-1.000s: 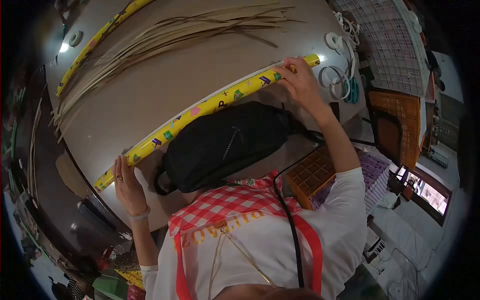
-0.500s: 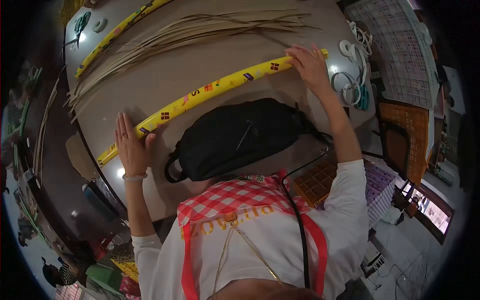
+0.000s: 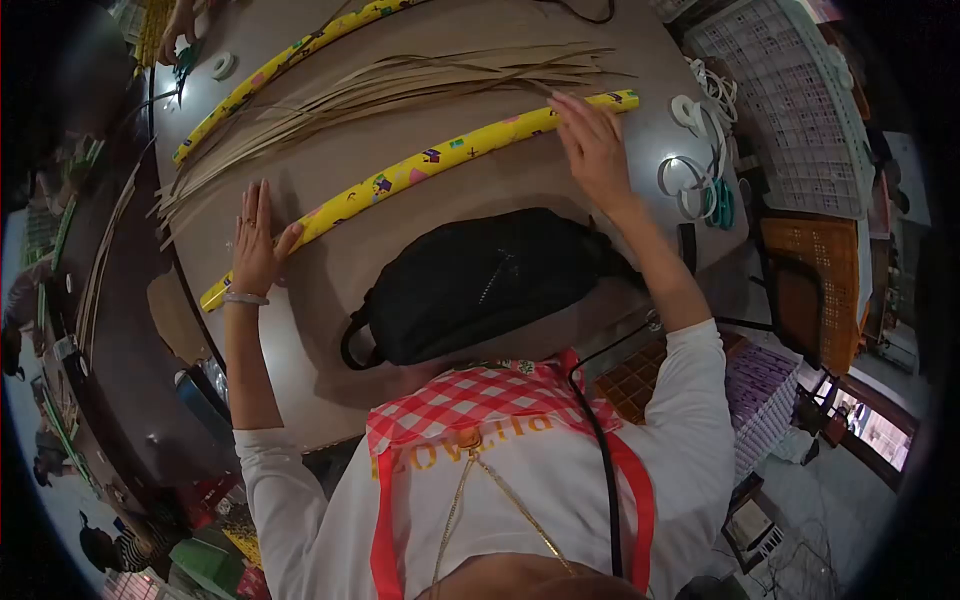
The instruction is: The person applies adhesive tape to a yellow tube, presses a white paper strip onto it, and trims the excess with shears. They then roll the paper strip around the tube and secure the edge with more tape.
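A long yellow roll of printed wrapping paper (image 3: 405, 178) lies slantwise across the table in the head view. My left hand (image 3: 257, 245) rests flat over its left part, fingers stretched out and thumb along the roll. Near the other end, my right hand (image 3: 597, 155) lies across the roll with its fingers extended, not wrapped around it. Between my arms and close to my body sits a black bag (image 3: 480, 285). Beyond the roll is a loose bundle of thin, flat tan strips (image 3: 400, 90).
A second yellow roll (image 3: 285, 62) lies farther off. At the far left, another person's hand (image 3: 180, 22) is by dark scissors (image 3: 184, 66) and a tape roll (image 3: 223, 67). White tape (image 3: 686, 112) and teal-handled scissors (image 3: 718, 203) lie right. A basket (image 3: 780, 100) stands beyond the right edge.
The yellow roll has turned under my hands, showing a different part of its print, and shifted slightly away from me. Both hands have moved forward with it. Another person's hand has appeared by the far-left scissors.
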`<state>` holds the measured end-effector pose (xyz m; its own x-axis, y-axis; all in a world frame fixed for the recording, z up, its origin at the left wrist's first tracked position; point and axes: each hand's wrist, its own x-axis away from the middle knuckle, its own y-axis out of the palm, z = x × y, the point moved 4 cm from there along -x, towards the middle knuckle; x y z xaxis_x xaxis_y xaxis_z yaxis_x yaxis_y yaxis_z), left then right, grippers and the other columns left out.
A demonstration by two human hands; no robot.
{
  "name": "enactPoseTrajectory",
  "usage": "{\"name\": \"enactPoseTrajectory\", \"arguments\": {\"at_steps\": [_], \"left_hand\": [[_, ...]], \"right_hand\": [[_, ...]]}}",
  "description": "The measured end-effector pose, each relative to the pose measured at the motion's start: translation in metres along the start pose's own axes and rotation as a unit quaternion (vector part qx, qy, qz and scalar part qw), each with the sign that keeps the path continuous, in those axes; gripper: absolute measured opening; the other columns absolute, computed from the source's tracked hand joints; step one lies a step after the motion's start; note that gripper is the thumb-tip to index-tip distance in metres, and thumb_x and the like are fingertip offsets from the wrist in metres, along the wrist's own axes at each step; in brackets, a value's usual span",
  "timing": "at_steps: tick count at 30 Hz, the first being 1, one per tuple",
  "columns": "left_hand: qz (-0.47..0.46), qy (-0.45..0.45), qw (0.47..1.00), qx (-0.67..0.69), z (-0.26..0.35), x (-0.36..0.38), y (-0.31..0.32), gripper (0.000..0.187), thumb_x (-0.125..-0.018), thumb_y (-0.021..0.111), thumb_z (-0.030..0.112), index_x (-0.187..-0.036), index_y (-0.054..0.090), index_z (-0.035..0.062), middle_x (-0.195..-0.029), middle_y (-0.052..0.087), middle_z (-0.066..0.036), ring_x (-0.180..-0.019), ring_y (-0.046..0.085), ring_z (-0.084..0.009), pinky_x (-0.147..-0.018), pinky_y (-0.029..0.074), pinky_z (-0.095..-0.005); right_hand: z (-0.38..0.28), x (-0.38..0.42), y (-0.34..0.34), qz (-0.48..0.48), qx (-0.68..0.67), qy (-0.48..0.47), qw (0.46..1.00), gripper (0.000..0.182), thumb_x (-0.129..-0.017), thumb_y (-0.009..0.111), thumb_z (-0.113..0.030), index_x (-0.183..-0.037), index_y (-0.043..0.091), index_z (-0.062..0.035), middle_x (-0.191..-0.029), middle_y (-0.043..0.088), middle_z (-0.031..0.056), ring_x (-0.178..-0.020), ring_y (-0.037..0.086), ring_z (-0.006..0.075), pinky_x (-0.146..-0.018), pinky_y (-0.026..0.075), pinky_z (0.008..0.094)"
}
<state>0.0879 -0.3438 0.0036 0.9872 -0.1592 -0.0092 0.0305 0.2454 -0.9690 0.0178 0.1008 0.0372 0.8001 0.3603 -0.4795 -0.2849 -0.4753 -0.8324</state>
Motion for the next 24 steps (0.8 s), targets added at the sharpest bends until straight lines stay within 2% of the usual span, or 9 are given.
{"name": "enactPoseTrajectory", "arguments": {"at_steps": [3, 6, 13, 15, 17, 19, 21, 22, 24], "left_hand": [[-0.004, -0.001, 1.000, -0.007, 0.000, 0.002, -0.001, 0.078, -0.084, 0.050, 0.051, -0.142, 0.019, 0.0085, -0.145, 0.020, -0.019, -0.136, 0.017, -0.0321, -0.107, 0.018, -0.0456], [0.000, 0.004, 1.000, -0.007, 0.000, 0.003, 0.000, 0.078, -0.085, 0.050, 0.051, -0.142, 0.019, 0.0081, -0.145, 0.021, -0.019, -0.136, 0.017, -0.0320, -0.107, 0.019, -0.0452], [0.001, -0.002, 1.000, -0.003, 0.006, 0.003, -0.004, 0.079, -0.083, 0.050, 0.053, -0.141, 0.020, 0.0087, -0.144, 0.022, -0.018, -0.135, 0.020, -0.0324, -0.107, 0.021, -0.0455], [0.006, 0.001, 1.000, -0.005, 0.004, 0.003, -0.002, 0.079, -0.083, 0.051, 0.053, -0.141, 0.021, 0.0088, -0.144, 0.022, -0.018, -0.135, 0.020, -0.0322, -0.107, 0.021, -0.0452], [0.012, 0.003, 1.000, -0.005, 0.002, 0.003, 0.000, 0.079, -0.083, 0.051, 0.053, -0.141, 0.021, 0.0088, -0.144, 0.023, -0.018, -0.135, 0.020, -0.0320, -0.107, 0.021, -0.0450], [0.024, 0.012, 1.000, -0.002, 0.000, 0.003, 0.001, 0.079, -0.083, 0.051, 0.053, -0.141, 0.021, 0.0093, -0.144, 0.023, -0.018, -0.135, 0.020, -0.0315, -0.107, 0.021, -0.0444], [0.025, 0.011, 1.000, -0.001, 0.002, 0.003, 0.001, 0.079, -0.083, 0.051, 0.052, -0.141, 0.021, 0.0093, -0.144, 0.022, -0.018, -0.135, 0.020, -0.0312, -0.107, 0.021, -0.0442], [0.024, 0.009, 1.000, -0.001, 0.002, 0.003, -0.001, 0.078, -0.083, 0.051, 0.052, -0.141, 0.021, 0.0094, -0.145, 0.022, -0.017, -0.135, 0.020, -0.0309, -0.107, 0.021, -0.0441], [0.016, -0.006, 1.000, -0.006, 0.006, 0.003, -0.002, 0.078, -0.083, 0.051, 0.052, -0.141, 0.021, 0.0094, -0.145, 0.022, -0.017, -0.135, 0.020, -0.0307, -0.107, 0.021, -0.0440]], "right_hand": [[-0.027, -0.001, 0.009, -0.077, 0.036, -0.060, 0.995, 0.045, -0.091, 0.047, -0.023, -0.133, 0.039, -0.0113, -0.138, 0.039, 0.0029, -0.127, 0.036, 0.0195, -0.105, 0.022, 0.0428], [-0.035, 0.003, 0.030, -0.133, 0.086, -0.091, 0.983, 0.049, -0.092, 0.045, -0.033, -0.136, 0.035, -0.0126, -0.140, 0.036, 0.0018, -0.129, 0.033, 0.0170, -0.107, 0.020, 0.0435], [0.008, 0.024, 0.001, -0.141, 0.179, -0.084, 0.970, 0.051, -0.091, 0.045, -0.035, -0.136, 0.035, -0.0129, -0.139, 0.038, 0.0011, -0.127, 0.037, 0.0170, -0.107, 0.021, 0.0460], [0.023, 0.033, -0.013, -0.141, 0.173, -0.065, 0.973, 0.049, -0.092, 0.045, -0.027, -0.137, 0.033, -0.0097, -0.139, 0.037, 0.0040, -0.125, 0.040, 0.0187, -0.106, 0.021, 0.0479], [0.051, 0.043, -0.022, -0.115, 0.235, 0.047, 0.964, 0.046, -0.094, 0.041, -0.025, -0.136, 0.033, -0.0086, -0.140, 0.036, 0.0033, -0.126, 0.038, 0.0170, -0.106, 0.020, 0.0470], [0.065, 0.038, -0.022, -0.134, 0.246, 0.100, 0.955, 0.054, -0.092, 0.047, -0.033, -0.136, 0.034, -0.0051, -0.138, 0.038, 0.0092, -0.127, 0.037, 0.0227, -0.107, 0.019, 0.0462], [0.069, 0.033, -0.025, 0.018, -0.026, 0.286, 0.958, 0.081, -0.082, 0.059, -0.046, -0.139, 0.023, -0.0019, -0.141, 0.025, 0.0228, -0.131, 0.025, 0.0345, -0.107, 0.016, 0.0472], [0.065, 0.026, -0.016, 0.020, -0.026, 0.285, 0.958, 0.081, -0.082, 0.059, -0.046, -0.139, 0.023, -0.0019, -0.141, 0.025, 0.0228, -0.131, 0.025, 0.0345, -0.107, 0.016, 0.0472], [0.062, 0.015, 0.004, 0.065, -0.062, 0.326, 0.941, 0.112, -0.066, 0.070, -0.058, -0.141, 0.009, -0.0027, -0.141, 0.008, 0.0314, -0.133, 0.010, 0.0434, -0.107, 0.014, 0.0485]]}}
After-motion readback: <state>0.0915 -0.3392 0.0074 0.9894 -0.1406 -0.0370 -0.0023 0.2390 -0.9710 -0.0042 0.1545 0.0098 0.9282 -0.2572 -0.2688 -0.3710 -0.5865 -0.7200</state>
